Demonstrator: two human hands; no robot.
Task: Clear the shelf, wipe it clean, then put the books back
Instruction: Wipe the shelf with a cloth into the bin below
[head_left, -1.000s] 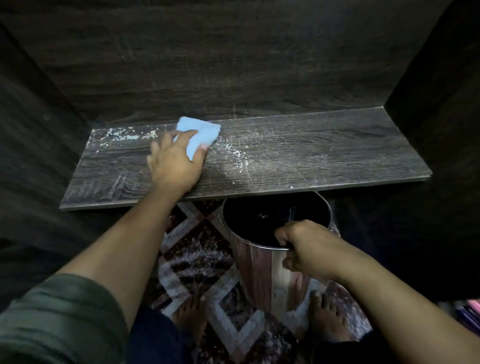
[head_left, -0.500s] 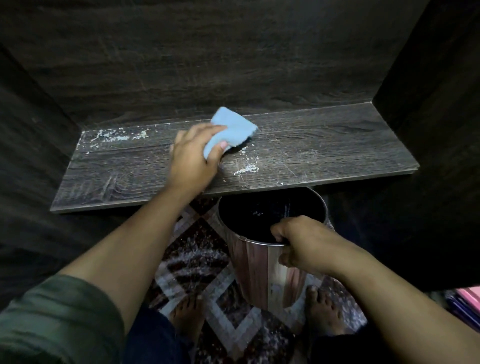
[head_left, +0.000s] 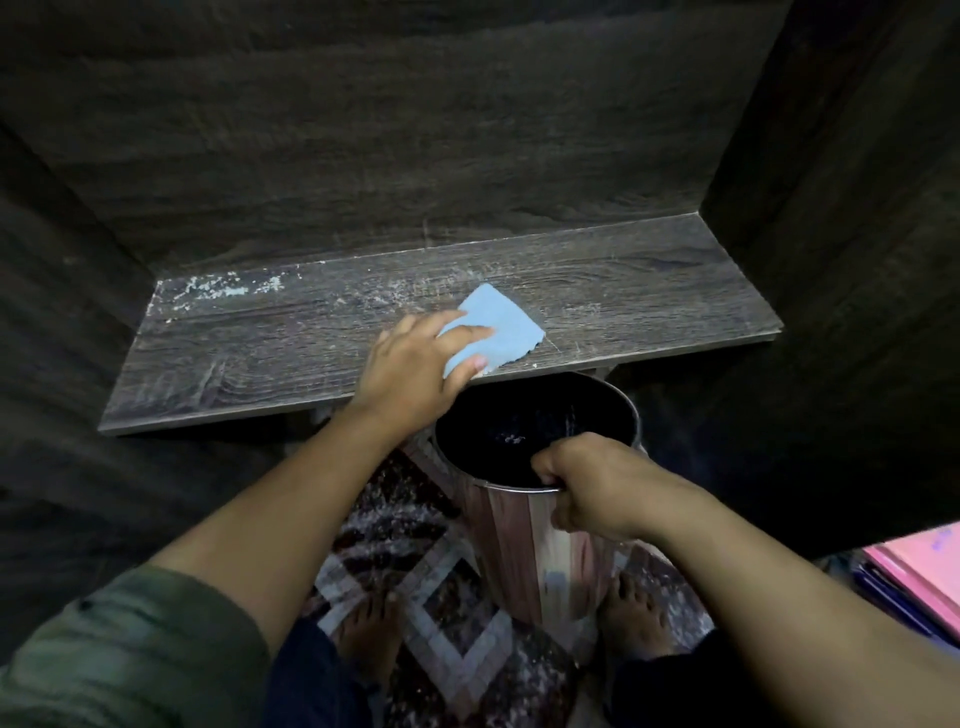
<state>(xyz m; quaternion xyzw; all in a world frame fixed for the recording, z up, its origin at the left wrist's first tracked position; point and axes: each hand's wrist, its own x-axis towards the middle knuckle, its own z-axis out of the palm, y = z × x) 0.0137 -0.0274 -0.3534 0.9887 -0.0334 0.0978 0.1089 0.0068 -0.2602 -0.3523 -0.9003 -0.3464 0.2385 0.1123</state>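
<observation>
Nearest to me, my bare feet (head_left: 371, 623) stand on the patterned rug (head_left: 447, 597), with the metal bin (head_left: 524, 551) between them. My right hand (head_left: 597, 483) grips the bin's near rim, fingers curled over the edge, just as it did a second ago. The bin's mouth sits right under the front edge of the shelf (head_left: 260, 364), and a few pale specks show inside it. Low at my right, a stack of pink books (head_left: 924, 571) lies off the shelf, more of it in view than before.

Farther out, my left hand (head_left: 410, 374) presses the blue cloth (head_left: 498, 332) flat on the shelf, fingers spread over its near half. Half a second ago the cloth lay nearer the back wall and more to the left. Now it has slid right and forward, and its corner reaches the front edge above the bin. The little heap of white crumbs that lay ahead of it near that edge no longer shows.

At the far left back corner, the patch of white dust (head_left: 223, 288) is unchanged, well apart from the cloth.
</observation>
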